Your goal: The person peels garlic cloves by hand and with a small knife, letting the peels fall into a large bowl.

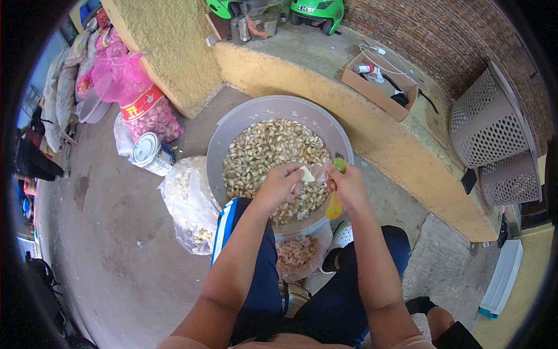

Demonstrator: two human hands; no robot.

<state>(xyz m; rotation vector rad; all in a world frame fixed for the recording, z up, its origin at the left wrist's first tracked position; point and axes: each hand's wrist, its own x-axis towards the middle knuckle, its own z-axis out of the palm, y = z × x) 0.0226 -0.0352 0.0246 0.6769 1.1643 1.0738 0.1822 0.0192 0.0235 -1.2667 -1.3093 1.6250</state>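
Note:
In front of me a wide grey tub (pixel 279 104) holds many garlic cloves (pixel 261 148) in liquid. Above it, my left hand (pixel 282 185) pinches a pale garlic clove (pixel 306 174) between thumb and fingers. My right hand (pixel 347 185) is closed round a small tool with a green and yellow handle (pixel 333 207), probably a knife; its blade is mostly hidden. A thin, translucent piece of peel (pixel 318 173) shows between the hands, by the right fingertips.
Left of the tub stand a plastic bag of pale cloves (pixel 189 200), a paint can (pixel 153 152) and a pink mesh sack (pixel 152 119). Peelings fill a container (pixel 299 256) between my legs. A ledge (pixel 325 87) behind bears a cardboard box (pixel 381 87) and perforated baskets (pixel 482 122).

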